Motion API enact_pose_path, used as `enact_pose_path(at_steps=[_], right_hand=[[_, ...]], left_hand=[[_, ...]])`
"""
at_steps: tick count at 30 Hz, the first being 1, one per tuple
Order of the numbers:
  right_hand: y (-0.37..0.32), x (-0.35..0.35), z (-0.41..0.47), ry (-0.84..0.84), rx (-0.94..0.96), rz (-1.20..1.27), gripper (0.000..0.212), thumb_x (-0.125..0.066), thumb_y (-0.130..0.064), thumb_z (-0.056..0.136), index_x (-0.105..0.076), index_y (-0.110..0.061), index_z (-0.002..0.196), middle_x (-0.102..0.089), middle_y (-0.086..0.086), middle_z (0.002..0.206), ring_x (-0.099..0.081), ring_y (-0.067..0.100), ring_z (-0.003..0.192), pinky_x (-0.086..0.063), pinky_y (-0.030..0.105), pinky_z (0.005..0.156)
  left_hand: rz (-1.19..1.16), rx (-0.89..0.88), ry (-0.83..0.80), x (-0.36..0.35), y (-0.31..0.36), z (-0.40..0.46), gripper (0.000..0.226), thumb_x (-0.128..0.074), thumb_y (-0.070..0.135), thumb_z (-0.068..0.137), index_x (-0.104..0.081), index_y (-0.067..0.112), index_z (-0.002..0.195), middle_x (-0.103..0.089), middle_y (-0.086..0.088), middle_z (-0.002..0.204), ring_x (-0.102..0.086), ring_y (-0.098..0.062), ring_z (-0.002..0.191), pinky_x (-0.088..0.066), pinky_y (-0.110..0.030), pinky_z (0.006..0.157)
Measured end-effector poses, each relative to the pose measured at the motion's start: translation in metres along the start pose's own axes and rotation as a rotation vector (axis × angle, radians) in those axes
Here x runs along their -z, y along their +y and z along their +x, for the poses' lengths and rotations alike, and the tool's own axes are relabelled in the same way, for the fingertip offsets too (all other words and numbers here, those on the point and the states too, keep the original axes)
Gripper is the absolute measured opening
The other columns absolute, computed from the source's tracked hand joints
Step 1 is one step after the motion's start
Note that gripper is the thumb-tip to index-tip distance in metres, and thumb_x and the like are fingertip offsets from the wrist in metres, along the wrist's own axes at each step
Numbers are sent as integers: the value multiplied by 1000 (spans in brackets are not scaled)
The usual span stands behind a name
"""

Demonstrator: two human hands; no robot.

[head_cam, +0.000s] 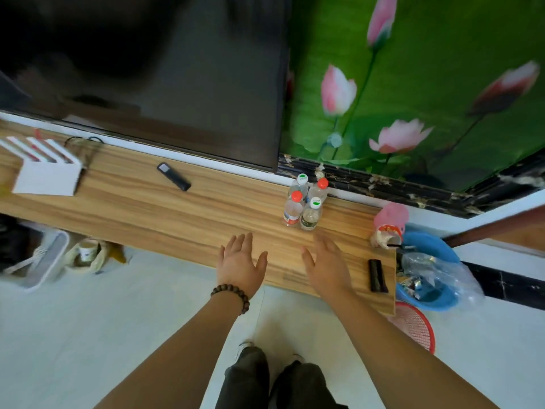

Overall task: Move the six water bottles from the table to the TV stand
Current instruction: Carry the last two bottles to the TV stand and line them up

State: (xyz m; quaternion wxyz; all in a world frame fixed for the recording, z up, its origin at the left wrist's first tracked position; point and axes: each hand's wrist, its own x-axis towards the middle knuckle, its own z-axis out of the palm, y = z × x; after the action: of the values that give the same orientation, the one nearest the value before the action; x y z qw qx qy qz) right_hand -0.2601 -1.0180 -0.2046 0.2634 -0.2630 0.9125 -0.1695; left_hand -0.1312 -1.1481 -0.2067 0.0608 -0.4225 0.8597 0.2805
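Several clear water bottles stand upright in a tight cluster on the wooden TV stand (165,214), below the TV's right corner. Two have red caps (297,196) and two have white-and-green caps (315,203). My left hand (240,262), with a bead bracelet on the wrist, hovers open over the stand's front edge, left of and nearer than the bottles. My right hand (326,265) is open too, just in front of the cluster and a little right of it. Neither hand touches a bottle.
A large dark TV (165,84) rises behind the stand. On the stand lie a black remote (174,180), a white router (44,169), a pink cup (389,222) and a black case (377,275). A blue basin (427,278) and white bin (44,261) sit on the floor.
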Motion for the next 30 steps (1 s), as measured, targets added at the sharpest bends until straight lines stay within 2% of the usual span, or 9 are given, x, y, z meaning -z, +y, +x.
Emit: enact_pose_path(at_steps=[6,13,17,22,27,30], right_hand=[[-47,48,-46,45,164,-63,57,-36,-40,99,-26,-15,149,-27,8,157,-23,26,144,-22,35,115],[-74,40,-76,-11,334,-163,55,-36,-41,98,-36,-11,144,-37,13,151,-30,29,141,-33,41,112],[-87,23,-92,-47,487,-223,55,-34,-42,96,-41,-9,140,-45,15,145,-37,31,136,-35,43,109],[-115,-14,-127,-147,682,-221,72,-24,-54,86,-52,-5,131,-53,18,136,-46,35,128,-39,43,106],[-152,-60,-185,-311,912,-288,54,-42,-39,92,-52,-2,130,-52,20,137,-45,35,130,-34,39,109],[-177,-95,-229,-410,1045,-339,68,-30,-48,86,-50,-3,132,-50,19,140,-42,33,133,-31,39,113]], left_hand=[[-22,127,139,69,-10,-57,62,-37,44,97,-23,15,150,-31,-5,155,-19,-20,146,-15,-39,119],[-57,261,255,84,-25,-114,61,-37,43,98,-24,15,150,-30,-5,155,-24,-20,144,-16,-38,119],[-92,395,326,78,-43,-158,61,-36,43,98,-23,15,150,-30,-3,155,-23,-19,144,-15,-39,119],[-158,613,408,57,-74,-225,60,-34,42,98,-21,16,151,-26,-2,157,-17,-19,147,-12,-37,120],[-235,862,488,37,-111,-307,60,-35,43,98,-22,16,150,-28,-2,156,-20,-20,146,-14,-38,120],[-270,1023,555,27,-134,-364,60,-34,42,98,-22,15,150,-28,-2,156,-20,-20,146,-15,-38,119]])
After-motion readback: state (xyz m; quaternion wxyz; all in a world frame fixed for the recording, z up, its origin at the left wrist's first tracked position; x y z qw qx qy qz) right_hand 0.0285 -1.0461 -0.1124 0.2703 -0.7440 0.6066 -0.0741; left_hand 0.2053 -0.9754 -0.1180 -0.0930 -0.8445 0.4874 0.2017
